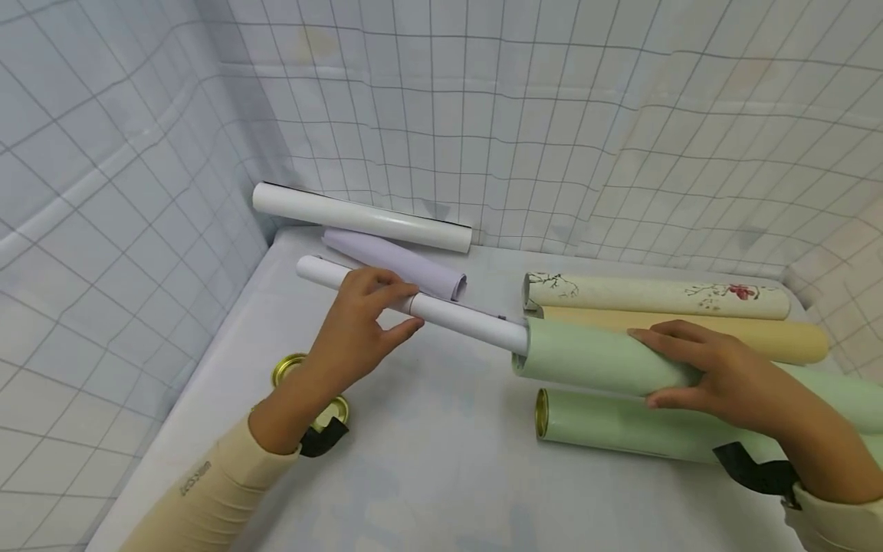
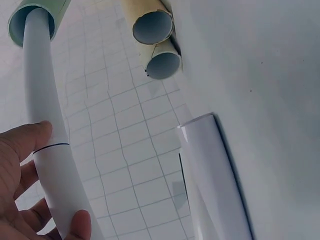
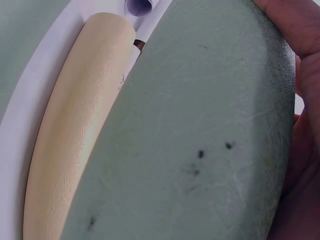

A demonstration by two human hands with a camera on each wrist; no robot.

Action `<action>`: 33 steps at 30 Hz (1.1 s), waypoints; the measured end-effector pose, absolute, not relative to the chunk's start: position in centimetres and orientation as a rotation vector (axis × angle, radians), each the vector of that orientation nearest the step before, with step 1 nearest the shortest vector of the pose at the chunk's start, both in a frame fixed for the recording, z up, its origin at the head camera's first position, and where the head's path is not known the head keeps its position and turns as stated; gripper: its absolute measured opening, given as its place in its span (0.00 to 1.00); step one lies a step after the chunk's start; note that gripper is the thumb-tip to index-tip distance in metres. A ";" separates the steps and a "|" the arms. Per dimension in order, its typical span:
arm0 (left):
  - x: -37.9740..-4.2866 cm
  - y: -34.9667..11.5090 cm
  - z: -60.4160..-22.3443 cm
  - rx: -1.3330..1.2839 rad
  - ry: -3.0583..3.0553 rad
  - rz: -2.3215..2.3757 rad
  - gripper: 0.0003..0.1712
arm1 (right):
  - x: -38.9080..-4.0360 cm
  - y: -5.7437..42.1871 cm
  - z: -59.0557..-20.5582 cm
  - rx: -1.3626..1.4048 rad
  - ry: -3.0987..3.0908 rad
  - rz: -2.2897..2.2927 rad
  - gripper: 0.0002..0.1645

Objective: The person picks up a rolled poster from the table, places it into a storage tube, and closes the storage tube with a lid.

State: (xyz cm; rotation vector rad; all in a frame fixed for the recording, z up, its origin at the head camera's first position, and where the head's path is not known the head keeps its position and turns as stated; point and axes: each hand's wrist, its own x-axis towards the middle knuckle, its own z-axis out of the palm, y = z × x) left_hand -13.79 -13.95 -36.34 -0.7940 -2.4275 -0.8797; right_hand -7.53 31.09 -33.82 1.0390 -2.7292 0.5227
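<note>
My left hand [image 1: 359,326] pinches a thin white paper roll [image 1: 472,320] between thumb and fingers, around its middle. The roll's far end sits inside the mouth of a light green tube [image 1: 593,356], as the left wrist view also shows. Gripping that green tube from above is my right hand [image 1: 727,372], thumb on the near side and fingers over the far side. In the right wrist view, the tube's textured green surface [image 3: 190,110] shows a few dark spots. Nearer me lies a second green tube [image 1: 621,425] with a gold-rimmed end.
Behind the green tube lie a yellow roll [image 1: 779,337] and a cream roll with flower print [image 1: 621,295]. A lilac roll [image 1: 400,261] lies at the back left, and a white roll [image 1: 359,218] rests by the gridded wall cloth. Gold lids [image 1: 288,366] sit partly behind my left forearm.
</note>
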 end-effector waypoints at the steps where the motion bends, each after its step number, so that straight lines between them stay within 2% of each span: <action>1: -13.7 -13.7 -36.4 -0.803 -2.435 -0.866 0.23 | -7.5 31.0 -33.8 1.048 -2.724 0.527 0.55; 16: -12.7 -10.9 -36.0 -0.914 -2.379 -0.747 0.23 | -7.8 30.4 -34.0 1.080 -2.648 0.555 0.56; 27: -11.4 -8.3 -35.8 -0.994 -2.363 -0.688 0.18 | -7.7 29.8 -33.8 1.098 -2.575 0.479 0.50; 33: -11.4 -8.2 -35.3 -1.056 -2.387 -0.852 0.18 | -7.6 29.7 -33.5 1.098 -2.583 0.438 0.52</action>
